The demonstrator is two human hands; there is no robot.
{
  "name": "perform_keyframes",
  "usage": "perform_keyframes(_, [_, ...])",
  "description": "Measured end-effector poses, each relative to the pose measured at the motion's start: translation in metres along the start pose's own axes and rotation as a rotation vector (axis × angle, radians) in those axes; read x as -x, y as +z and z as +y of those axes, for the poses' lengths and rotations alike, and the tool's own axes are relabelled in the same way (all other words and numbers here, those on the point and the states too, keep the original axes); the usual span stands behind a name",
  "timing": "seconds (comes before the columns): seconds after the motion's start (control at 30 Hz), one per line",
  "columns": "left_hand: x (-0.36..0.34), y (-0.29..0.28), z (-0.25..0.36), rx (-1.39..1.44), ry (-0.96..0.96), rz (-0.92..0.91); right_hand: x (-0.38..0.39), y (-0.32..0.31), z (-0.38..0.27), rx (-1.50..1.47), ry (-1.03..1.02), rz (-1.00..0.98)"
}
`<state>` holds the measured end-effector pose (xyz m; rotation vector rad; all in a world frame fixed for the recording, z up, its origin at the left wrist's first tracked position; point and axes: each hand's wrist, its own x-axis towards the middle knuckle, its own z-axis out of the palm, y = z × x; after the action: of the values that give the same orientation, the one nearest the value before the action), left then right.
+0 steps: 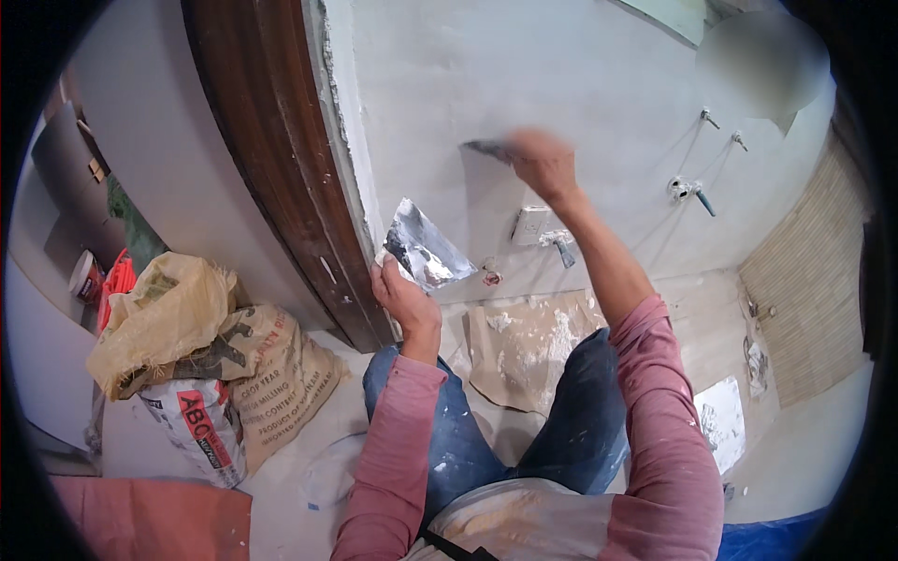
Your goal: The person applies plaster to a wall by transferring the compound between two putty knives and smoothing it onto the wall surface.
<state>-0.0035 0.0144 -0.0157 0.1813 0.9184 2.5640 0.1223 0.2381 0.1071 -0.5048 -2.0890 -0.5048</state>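
Note:
My left hand (pixel 409 304) grips the lower left edge of a shiny metal putty plate (pixel 440 262), which has white putty smeared across its face. Higher up, my right hand (pixel 544 164), smeared by motion, is closed on a putty knife (pixel 485 148). The knife's dark blade lies at the pale grey wall (pixel 412 103) and points left; whether its edge touches cannot be made out. Below my right forearm, a white outlet box (pixel 530 225) is set in the wall, with a grey pipe stub (pixel 564 251) beside it.
A dark wooden door frame (pixel 271 140) stands at left. Sacks (pixel 285 379) are piled beside it. Putty-spattered cardboard (pixel 524 351) lies on the floor before my knees. More pipe fittings (pixel 687 192) jut from the wall at right, near a woven mat (pixel 809 290). A white-smeared sheet (pixel 720 425) lies at lower right.

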Motion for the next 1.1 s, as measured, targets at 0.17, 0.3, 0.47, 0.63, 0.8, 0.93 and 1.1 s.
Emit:
perform_keyframes(0.17, [0.007,0.006,0.001,-0.049,-0.054,0.015,-0.035,-0.036,-0.005,0.013,0.180,0.250])
perform_keyframes(0.3, [0.000,-0.002,-0.010,-0.009,-0.222,-0.134,-0.009,-0.055,-0.011,-1.055,0.542,-0.074])
perform_keyframes(0.47, [0.017,0.011,-0.011,0.047,-0.611,-0.444,0.070,-0.029,-0.046,-1.734,1.018,-0.195])
perform_keyframes(0.63, [0.022,0.012,-0.011,0.062,-0.608,-0.520,0.102,-0.027,-0.054,-1.660,1.008,-0.464])
perform_keyframes(0.8, [-0.002,-0.001,-0.008,0.120,-0.545,-0.434,0.118,-0.074,-0.020,-0.936,0.824,-0.972])
perform_keyframes(0.93, [-0.002,0.003,-0.017,-0.032,-0.321,-0.291,0.145,-0.080,-0.003,-1.171,1.147,-0.505])
perform_keyframes(1.1, [0.002,0.000,-0.022,-0.243,-0.149,-0.364,0.110,-0.129,-0.050,-0.924,0.749,-0.511])
